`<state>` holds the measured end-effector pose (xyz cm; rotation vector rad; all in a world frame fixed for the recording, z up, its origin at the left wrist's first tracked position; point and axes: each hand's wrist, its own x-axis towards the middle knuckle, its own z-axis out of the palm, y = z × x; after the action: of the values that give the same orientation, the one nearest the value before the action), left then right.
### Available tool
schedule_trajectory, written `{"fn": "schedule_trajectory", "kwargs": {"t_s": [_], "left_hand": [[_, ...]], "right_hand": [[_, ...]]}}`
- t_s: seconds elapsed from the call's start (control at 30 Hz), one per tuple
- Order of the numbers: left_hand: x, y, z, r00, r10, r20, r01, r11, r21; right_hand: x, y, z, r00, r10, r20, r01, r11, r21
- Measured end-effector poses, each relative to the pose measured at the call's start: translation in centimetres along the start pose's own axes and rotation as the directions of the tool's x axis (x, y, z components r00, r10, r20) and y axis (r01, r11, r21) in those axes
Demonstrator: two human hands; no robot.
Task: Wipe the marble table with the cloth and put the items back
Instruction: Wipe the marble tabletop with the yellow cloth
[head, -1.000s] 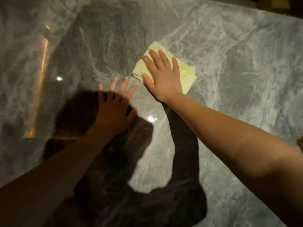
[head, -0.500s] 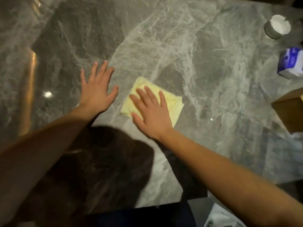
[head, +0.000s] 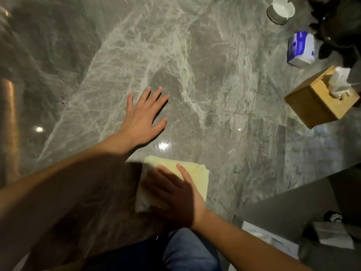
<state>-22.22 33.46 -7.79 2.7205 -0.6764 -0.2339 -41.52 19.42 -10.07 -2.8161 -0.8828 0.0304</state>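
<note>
Seen from the head camera, a person's right hand [head: 175, 194] presses flat, fingers spread, on the single folded yellow cloth [head: 193, 173] at the near edge of the marble worktop [head: 214, 75], its long axis running near to far. The left hand [head: 142, 118], open and holding nothing, rests palm-down just beyond. Three items wait at far right: one round container [head: 280, 10], one tissue pack [head: 300, 48], one wooden tissue box [head: 318, 100].
</note>
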Motion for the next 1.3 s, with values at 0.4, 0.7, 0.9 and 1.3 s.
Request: {"fn": "schedule_trajectory", "kwargs": {"t_s": [0.4, 0.7, 0.9, 1.3], "left_hand": [[10.1, 1.6, 0.2, 0.998, 0.062, -0.033, -0.063, 0.997, -0.041], [14.2, 1.9, 1.3, 0.997, 0.071, -0.037, -0.069, 0.996, 0.057], [12.8, 0.7, 0.8, 0.987, 0.162, 0.004, -0.157, 0.951, 0.268], [11.7, 0.6, 0.5, 0.987, 0.157, 0.037, -0.161, 0.947, 0.277]], "right_hand": [[8.7, 15.0, -3.5, 0.810, 0.584, -0.056, -0.585, 0.811, -0.007], [15.6, 27.0, -5.5, 0.601, 0.792, -0.111, -0.791, 0.609, 0.062], [18.9, 34.0, -7.0, 0.570, 0.815, -0.105, -0.815, 0.577, 0.055], [16.7, 32.9, -7.1, 0.686, 0.725, -0.064, -0.724, 0.689, 0.046]]}}
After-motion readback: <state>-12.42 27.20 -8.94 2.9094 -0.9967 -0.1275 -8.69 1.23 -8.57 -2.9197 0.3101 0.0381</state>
